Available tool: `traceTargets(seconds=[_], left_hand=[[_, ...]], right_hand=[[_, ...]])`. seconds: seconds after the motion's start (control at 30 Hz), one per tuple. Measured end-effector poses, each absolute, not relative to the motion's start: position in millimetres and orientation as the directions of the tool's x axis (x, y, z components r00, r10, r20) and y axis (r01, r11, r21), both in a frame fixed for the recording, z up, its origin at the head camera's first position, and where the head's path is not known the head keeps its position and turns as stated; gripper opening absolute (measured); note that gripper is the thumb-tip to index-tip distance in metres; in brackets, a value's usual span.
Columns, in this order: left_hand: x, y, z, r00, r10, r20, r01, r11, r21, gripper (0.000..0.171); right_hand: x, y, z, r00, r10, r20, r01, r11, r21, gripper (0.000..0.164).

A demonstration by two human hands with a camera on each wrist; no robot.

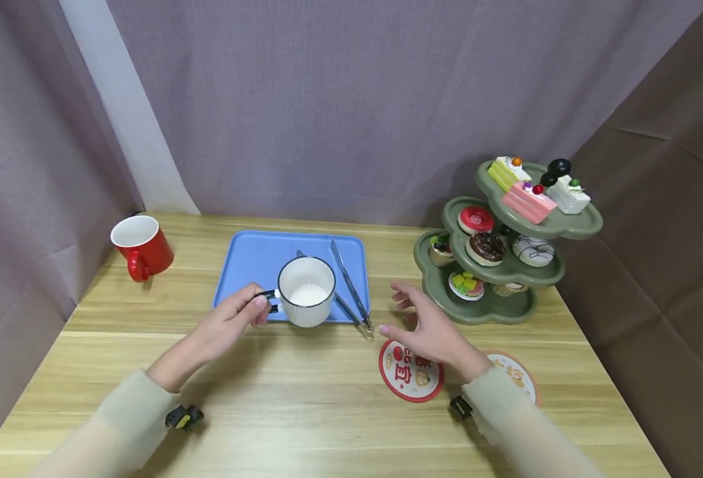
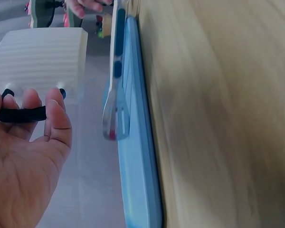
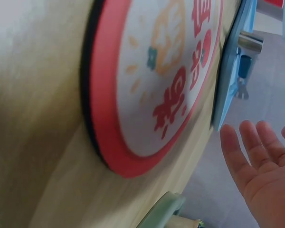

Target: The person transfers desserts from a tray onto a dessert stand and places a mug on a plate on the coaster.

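Note:
My left hand (image 1: 232,325) grips the black handle of a white ribbed mug (image 1: 307,299) with a dark rim. The left wrist view shows fingers curled round that handle (image 2: 23,114), the mug (image 2: 42,59) held up off the table beside the blue tray (image 2: 135,142). In the head view the mug overlaps the tray's (image 1: 255,259) front part and some metal tongs (image 1: 351,285). Over a round red-rimmed coaster (image 1: 411,382) is my right hand (image 1: 425,325), fingers loosely bent and holding nothing. The coaster (image 3: 147,95) looms large in the right wrist view.
A red mug (image 1: 151,249) stands at the back left. On the right, a green three-tier stand (image 1: 494,309) bears cake slices, doughnuts and small tarts. A second round coaster (image 1: 515,375) lies partly under the right forearm. Curtains hang behind the table.

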State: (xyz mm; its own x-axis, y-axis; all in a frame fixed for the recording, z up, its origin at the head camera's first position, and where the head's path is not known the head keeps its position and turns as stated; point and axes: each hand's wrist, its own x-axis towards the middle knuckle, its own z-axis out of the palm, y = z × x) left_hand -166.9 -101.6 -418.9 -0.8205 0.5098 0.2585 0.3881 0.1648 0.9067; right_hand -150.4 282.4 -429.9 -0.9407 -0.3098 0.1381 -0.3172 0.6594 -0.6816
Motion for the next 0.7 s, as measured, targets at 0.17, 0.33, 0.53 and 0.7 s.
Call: traceTargets(seconds=[0.17, 0.33, 0.53, 0.7], left_hand=[[-160.3, -92.0, -420.4, -0.804, 0.542, 0.246, 0.381, 0.151, 0.912, 0.022], [-155.4, -83.5, -422.9, -0.803, 0.558, 0.211, 0.365, 0.181, 0.913, 0.024], [-150.3, -76.0, -426.6, -0.78, 0.596, 0.19, 0.359, 0.179, 0.916, 0.026], [-146.6, -70.6, -428.3, -0.765, 0.621, 0.174, 0.366, 0.197, 0.91, 0.026]], right_hand=[[-145.3, 278.0, -429.8, -0.938, -0.316, 0.139, -0.323, 0.662, -0.676, 0.087], [-141.4, 270.8, -430.2, -0.935, -0.323, 0.149, -0.336, 0.666, -0.666, 0.088], [-135.0, 260.7, -425.2, -0.92, -0.357, 0.161, -0.37, 0.661, -0.653, 0.09], [-129.9, 249.9, -417.3, -0.915, -0.377, 0.143, -0.372, 0.656, -0.657, 0.096]])
